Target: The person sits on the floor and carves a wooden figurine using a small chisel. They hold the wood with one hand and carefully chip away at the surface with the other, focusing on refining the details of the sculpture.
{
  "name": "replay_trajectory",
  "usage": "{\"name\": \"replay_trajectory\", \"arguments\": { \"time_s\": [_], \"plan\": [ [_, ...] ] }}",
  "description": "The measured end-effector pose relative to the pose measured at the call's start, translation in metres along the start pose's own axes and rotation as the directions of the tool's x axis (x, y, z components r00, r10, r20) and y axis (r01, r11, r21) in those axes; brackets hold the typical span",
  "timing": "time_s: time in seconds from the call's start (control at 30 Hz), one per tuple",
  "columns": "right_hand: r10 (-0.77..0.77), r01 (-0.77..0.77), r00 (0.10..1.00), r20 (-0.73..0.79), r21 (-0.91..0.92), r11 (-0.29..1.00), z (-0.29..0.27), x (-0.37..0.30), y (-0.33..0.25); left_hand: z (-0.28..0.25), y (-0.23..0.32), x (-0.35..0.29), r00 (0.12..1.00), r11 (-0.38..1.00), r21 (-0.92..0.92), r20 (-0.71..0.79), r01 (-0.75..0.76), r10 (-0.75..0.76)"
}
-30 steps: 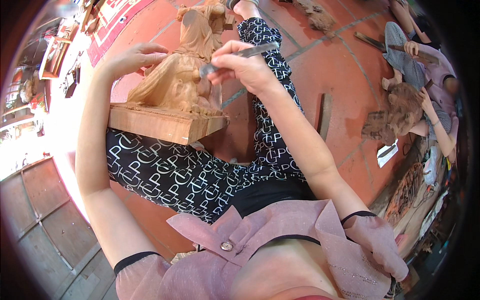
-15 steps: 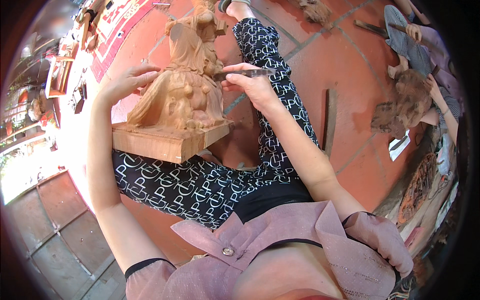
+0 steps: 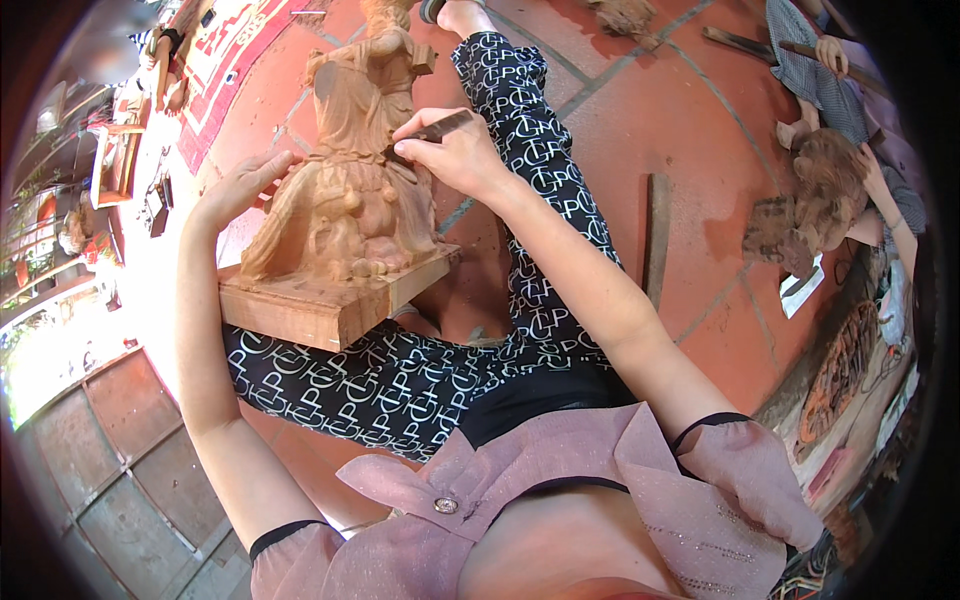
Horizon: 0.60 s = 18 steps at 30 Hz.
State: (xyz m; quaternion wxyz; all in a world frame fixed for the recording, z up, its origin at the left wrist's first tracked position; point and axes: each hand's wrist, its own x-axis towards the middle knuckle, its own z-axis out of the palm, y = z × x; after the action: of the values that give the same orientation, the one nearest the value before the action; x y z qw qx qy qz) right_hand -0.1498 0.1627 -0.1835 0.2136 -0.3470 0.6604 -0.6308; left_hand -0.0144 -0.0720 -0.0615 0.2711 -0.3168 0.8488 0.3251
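A carved wooden statue (image 3: 365,120) of a robed figure stands upright between my spread legs, on its square wooden base (image 3: 290,305). My right hand (image 3: 455,155) pinches a slim dark carving tool (image 3: 445,126), its working end against the statue's middle folds. The tip itself is too small to make out. On the statue's left side rests my left hand (image 3: 245,190), fingers stretched out and together, partly hidden behind the wood. Nothing is held in it.
Red floor tiles lie all around. A curved wooden strip (image 3: 655,240) is right of my leg. At far right a person (image 3: 880,110) handles rough brown wood (image 3: 825,190). A basket of tools (image 3: 835,370) sits at the right rim; a red mat (image 3: 230,70) is at the upper left.
My right hand has moved left and a little up with the carving tool, from beside the statue to its middle front. The statue sits slightly lower left in view. My left hand stays at its side.
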Motion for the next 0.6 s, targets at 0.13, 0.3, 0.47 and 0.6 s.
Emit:
{"name": "replay_trajectory", "arguments": {
  "time_s": [0.13, 0.3, 0.47, 0.6],
  "plan": [
    [-0.141, 0.148, 0.988, 0.065, -0.106, 0.983, 0.007, 0.014, 0.004, -0.001, -0.003, 0.003, 1.0, 1.0, -0.019, -0.005, -0.018, 0.018],
    [-0.301, 0.326, 0.937, 0.177, -0.14, 0.935, -0.001, 0.009, -0.003, 0.0, 0.002, -0.002, 1.0, 1.0, -0.017, 0.003, -0.01, 0.01],
    [0.079, -0.105, 0.988, 0.13, 0.206, 0.973, -0.007, 0.002, 0.008, -0.003, -0.002, -0.002, 1.0, 0.999, -0.029, 0.008, -0.023, 0.023],
    [0.111, -0.141, 0.988, 0.105, 0.358, 0.923, -0.008, -0.005, 0.014, -0.002, -0.007, -0.003, 0.999, 0.997, -0.07, 0.031, -0.035, 0.037]
  ]
}}
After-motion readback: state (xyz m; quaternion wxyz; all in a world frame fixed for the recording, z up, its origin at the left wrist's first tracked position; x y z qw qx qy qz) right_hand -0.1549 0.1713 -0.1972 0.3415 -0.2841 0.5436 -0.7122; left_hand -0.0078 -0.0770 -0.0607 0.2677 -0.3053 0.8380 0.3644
